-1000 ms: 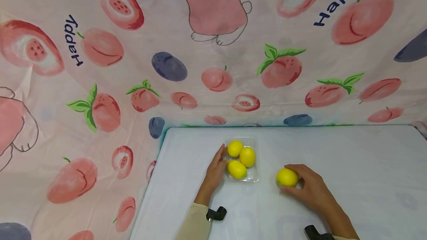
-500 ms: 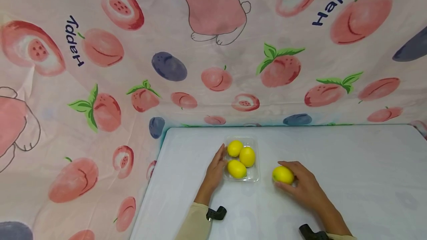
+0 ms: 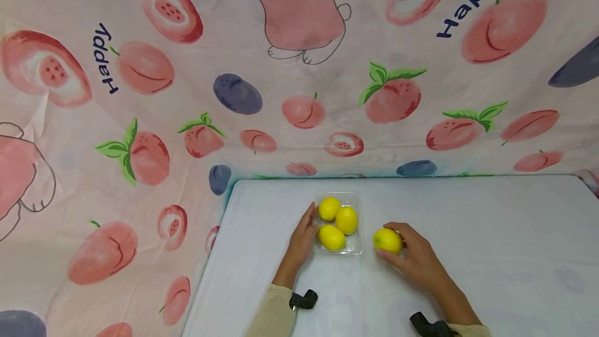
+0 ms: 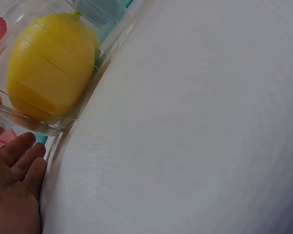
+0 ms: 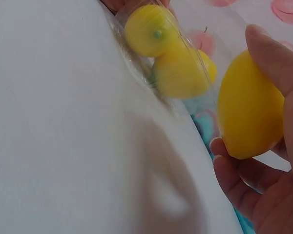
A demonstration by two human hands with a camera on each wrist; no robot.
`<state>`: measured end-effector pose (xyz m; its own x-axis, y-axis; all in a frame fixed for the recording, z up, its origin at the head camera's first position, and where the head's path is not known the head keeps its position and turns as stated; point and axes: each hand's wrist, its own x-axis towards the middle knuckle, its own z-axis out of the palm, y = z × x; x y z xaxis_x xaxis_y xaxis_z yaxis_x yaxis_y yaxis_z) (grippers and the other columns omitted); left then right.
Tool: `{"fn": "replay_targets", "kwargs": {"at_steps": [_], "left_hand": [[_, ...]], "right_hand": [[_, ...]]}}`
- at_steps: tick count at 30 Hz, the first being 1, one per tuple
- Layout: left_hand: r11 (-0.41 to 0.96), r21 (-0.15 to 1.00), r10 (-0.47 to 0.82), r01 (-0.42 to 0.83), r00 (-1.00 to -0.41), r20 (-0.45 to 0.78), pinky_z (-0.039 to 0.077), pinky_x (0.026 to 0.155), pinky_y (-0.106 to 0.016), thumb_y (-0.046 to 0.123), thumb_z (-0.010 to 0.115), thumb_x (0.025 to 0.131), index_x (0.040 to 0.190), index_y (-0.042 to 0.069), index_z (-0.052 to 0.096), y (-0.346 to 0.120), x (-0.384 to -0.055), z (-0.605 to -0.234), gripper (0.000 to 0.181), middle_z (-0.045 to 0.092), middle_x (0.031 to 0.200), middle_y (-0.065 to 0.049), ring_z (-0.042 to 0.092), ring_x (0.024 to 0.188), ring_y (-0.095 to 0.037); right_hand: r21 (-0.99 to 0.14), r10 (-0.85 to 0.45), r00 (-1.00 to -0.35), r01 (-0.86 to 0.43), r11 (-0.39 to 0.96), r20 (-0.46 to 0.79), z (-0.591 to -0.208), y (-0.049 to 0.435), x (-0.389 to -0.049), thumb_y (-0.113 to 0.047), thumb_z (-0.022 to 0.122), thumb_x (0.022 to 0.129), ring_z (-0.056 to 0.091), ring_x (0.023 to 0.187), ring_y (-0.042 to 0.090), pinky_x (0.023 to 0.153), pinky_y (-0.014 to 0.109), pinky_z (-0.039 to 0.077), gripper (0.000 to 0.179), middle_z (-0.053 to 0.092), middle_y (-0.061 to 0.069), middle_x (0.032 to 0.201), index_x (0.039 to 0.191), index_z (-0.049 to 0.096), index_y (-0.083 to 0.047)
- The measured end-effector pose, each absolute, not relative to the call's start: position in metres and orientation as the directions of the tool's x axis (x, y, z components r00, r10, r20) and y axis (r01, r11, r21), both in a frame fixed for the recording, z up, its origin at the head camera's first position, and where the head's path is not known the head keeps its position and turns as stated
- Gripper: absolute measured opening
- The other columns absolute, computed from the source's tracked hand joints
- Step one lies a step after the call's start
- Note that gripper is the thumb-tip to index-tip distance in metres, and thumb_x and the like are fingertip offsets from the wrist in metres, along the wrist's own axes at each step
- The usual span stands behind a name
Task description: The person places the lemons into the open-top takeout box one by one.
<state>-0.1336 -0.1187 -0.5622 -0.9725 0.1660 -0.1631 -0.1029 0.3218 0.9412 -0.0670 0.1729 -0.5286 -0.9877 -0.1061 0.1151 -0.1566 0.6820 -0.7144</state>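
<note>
A yellow lemon [image 3: 387, 241] is pinched between the thumb and fingers of my right hand [image 3: 418, 260], to the right of a clear plastic container [image 3: 360, 247]. In the right wrist view this lemon [image 5: 250, 109] hangs above the white surface, its shadow below. Three more lemons [image 3: 332, 237] sit inside the container. My left hand [image 3: 301, 240] rests along the container's left side, fingers extended. Through the clear wall in the left wrist view, one lemon [image 4: 53, 66] shows close by, with the left fingers [image 4: 24, 158] loosely spread beside it.
A white-covered table [image 3: 505, 254] lies under everything. Behind and to the left hangs a pink cloth [image 3: 299, 82] printed with fruit, meeting the table's far and left edges. Each wrist wears a black camera mount, such as the left mount [image 3: 304, 300].
My right hand has moved left with the lemon, bringing it nearer the container. The left hand, the container and its lemons have stayed in place.
</note>
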Motion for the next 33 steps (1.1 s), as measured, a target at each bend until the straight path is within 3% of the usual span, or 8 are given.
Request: {"fn": "replay_targets", "kwargs": {"at_steps": [8,13,23,33], "left_hand": [[0.316,0.945,0.175,-0.09,-0.973,-0.152,0.022,0.128,-0.051,0.021,0.04,0.104,0.161,0.038,0.027,-0.119,-0.133,-0.562,0.062,0.038,0.164,0.007,0.033,0.154,-0.021],[0.305,0.949,0.179,-0.082,-0.974,-0.142,0.022,0.127,-0.052,0.02,0.041,0.104,0.161,0.038,0.028,-0.12,-0.133,-0.561,0.062,0.039,0.164,0.006,0.034,0.154,-0.023],[0.307,0.948,0.172,-0.081,-0.975,-0.14,0.021,0.127,-0.054,0.018,0.043,0.104,0.161,0.037,0.03,-0.119,-0.134,-0.562,0.061,0.04,0.163,0.005,0.034,0.153,-0.023],[0.321,0.944,0.171,-0.081,-0.975,-0.142,0.021,0.127,-0.054,0.019,0.042,0.104,0.161,0.037,0.028,-0.119,-0.135,-0.561,0.062,0.039,0.164,0.004,0.033,0.154,-0.024]], "right_hand": [[-0.695,-0.119,-0.985,-0.172,0.698,0.124,-0.522,0.161,-0.076,-0.035,0.08,0.088,0.059,0.106,0.017,0.089,0.037,0.058,0.06,0.063,0.003,0.129,0.141,0.057,-0.019],[-0.699,-0.114,-0.981,-0.193,0.689,0.158,-0.516,0.152,-0.082,-0.034,0.082,0.087,0.06,0.106,0.017,0.087,0.038,0.058,0.059,0.062,0.002,0.13,0.139,0.057,-0.019],[-0.75,-0.124,-0.975,-0.22,0.623,0.184,-0.505,0.13,-0.091,-0.034,0.085,0.083,0.062,0.117,0.027,0.097,0.054,0.056,0.063,0.065,0.007,0.132,0.136,0.059,-0.015],[-0.737,-0.14,-0.965,-0.26,0.623,0.222,-0.51,0.114,-0.094,-0.04,0.086,0.081,0.066,0.111,0.024,0.091,0.048,0.059,0.063,0.068,0.006,0.129,0.133,0.061,-0.015]]}}
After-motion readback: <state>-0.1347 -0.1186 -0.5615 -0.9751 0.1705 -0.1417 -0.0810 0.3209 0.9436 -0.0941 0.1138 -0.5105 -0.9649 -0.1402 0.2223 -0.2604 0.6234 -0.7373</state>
